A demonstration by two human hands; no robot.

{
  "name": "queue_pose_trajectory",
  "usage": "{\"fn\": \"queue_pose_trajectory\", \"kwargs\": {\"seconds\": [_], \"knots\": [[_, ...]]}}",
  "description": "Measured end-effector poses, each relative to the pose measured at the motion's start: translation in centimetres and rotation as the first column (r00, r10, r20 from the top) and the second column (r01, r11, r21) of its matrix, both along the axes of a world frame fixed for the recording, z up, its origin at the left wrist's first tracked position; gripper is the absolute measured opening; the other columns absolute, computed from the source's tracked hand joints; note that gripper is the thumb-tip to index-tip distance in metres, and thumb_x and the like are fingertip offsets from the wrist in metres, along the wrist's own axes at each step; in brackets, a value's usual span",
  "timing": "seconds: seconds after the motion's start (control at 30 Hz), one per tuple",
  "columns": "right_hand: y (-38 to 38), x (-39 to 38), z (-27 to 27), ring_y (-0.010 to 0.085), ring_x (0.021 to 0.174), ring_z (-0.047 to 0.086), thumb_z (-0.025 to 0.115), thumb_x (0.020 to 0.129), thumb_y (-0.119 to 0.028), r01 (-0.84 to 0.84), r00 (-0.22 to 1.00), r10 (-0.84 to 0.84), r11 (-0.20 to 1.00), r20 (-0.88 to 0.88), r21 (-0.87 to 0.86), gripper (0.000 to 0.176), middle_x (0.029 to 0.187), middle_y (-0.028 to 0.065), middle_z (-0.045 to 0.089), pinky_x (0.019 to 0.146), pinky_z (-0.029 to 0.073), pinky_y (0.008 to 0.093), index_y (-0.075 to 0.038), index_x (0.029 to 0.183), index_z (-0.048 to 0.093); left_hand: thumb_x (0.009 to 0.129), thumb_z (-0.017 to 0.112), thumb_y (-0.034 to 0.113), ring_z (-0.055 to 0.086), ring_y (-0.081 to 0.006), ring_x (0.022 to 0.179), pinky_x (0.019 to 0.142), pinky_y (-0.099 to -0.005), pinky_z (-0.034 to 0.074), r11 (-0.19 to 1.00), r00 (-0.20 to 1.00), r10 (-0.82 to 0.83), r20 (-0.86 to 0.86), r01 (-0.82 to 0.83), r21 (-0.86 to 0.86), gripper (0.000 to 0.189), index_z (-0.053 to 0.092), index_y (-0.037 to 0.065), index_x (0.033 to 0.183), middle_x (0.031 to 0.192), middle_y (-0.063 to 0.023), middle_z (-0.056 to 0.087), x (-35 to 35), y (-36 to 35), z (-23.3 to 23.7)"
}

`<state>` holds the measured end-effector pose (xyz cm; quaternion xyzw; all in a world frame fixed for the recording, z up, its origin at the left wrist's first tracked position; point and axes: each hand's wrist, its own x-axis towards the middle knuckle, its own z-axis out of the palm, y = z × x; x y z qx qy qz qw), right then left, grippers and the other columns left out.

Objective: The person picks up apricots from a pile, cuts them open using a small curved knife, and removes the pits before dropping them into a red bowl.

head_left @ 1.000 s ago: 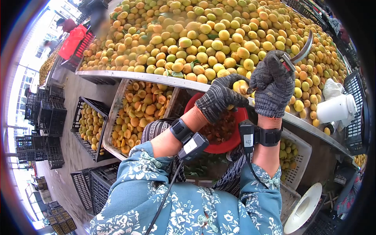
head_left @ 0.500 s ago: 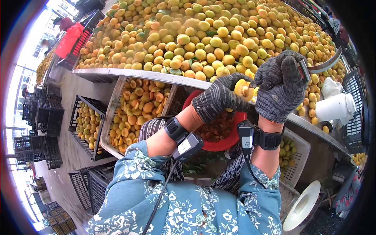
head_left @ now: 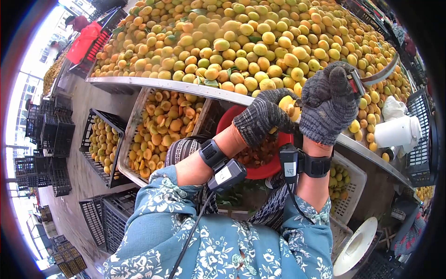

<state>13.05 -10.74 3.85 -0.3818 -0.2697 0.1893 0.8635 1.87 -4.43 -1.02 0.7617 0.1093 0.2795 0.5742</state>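
My left hand [head_left: 265, 116], in a dark knitted glove, pinches a cut apricot [head_left: 289, 109] whose yellow inside faces my other hand. Gloved the same way, my right hand [head_left: 331, 103] is closed around a knife [head_left: 357, 83]; its curved metal part sticks out to the upper right. The two hands nearly meet at the fruit, over the metal edge of the table [head_left: 186, 86]. Beneath them is a red basin [head_left: 255, 173] with dark reddish bits inside. Whole apricots [head_left: 232, 51] lie heaped on the table beyond.
A pale crate [head_left: 134, 116] of halved apricots stands left of the basin, beside a black crate [head_left: 116, 124] of whole fruit. At right are a white container [head_left: 395, 132], a pale crate of greenish fruit [head_left: 355, 186] and a straw hat [head_left: 357, 246]. A person [head_left: 78, 22] is at far upper left.
The view has shifted slightly. Both hands remain close together at the cut apricot, and the right hand with the knife has turned a little.
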Motion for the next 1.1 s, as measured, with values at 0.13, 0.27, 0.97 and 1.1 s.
{"fn": "queue_pose_trajectory", "kwargs": {"seconds": [0.13,0.27,0.97,1.1], "knots": [[0.5,-0.1,-0.7,0.0078,0.047,0.045,0.074,0.081,-0.022,0.05,0.999,-0.05,0.998,-0.009,-0.031,0.02,0.06,-0.0038,0.048,0.043,0.033,0.0218,-0.008,0.088,0.06,0.06,0.077,0.007,0.062,-0.0229,0.085,0.078,-0.0345,0.05,0.995,0.999,-0.006,-0.054,0.0,-0.103,0.044,0.062,0.0,0.1,0.09,-0.0125,0.067,0.4,-0.1,-0.5],[0.9,-0.5,-1.6,0.0062,0.049,0.049,0.08,0.075,-0.015,0.081,0.996,-0.081,0.997,0.045,-0.013,0.022,0.067,-0.0019,0.058,0.043,0.035,0.0193,-0.007,0.09,0.066,0.062,0.07,0.005,0.061,-0.024,0.086,0.079,-0.0326,0.049,0.996,0.994,0.082,-0.071,-0.079,0.051,0.043,0.061,-0.002,0.103,0.095,-0.0153,0.065,0.5,-0.2,-1.0],[0.2,1.8,-0.2,0.0095,0.046,0.033,0.068,0.085,-0.027,-0.412,0.909,0.415,0.907,-0.023,0.087,0.02,0.057,-0.0051,0.035,0.043,0.03,0.0247,-0.01,0.087,0.057,0.06,0.074,0.002,0.061,-0.0306,0.091,0.076,-0.0369,0.05,0.969,0.996,-0.053,0.074,0.034,0.244,0.022,0.068,0.012,0.079,0.101,-0.0105,0.061,-1.3,1.1,-2.2],[0.1,1.2,0.0,0.0098,0.047,0.033,0.068,0.086,-0.029,-0.402,0.914,0.402,0.916,-0.05,0.012,0.022,0.057,-0.005,0.034,0.043,0.03,0.0252,-0.01,0.088,0.057,0.059,0.073,0.001,0.061,-0.0281,0.086,0.075,-0.0319,0.05,0.998,0.999,-0.031,-0.02,0.032,0.047,0.021,0.068,0.012,0.077,0.102,-0.0097,0.06,-1.3,0.7,-0.4]]}}
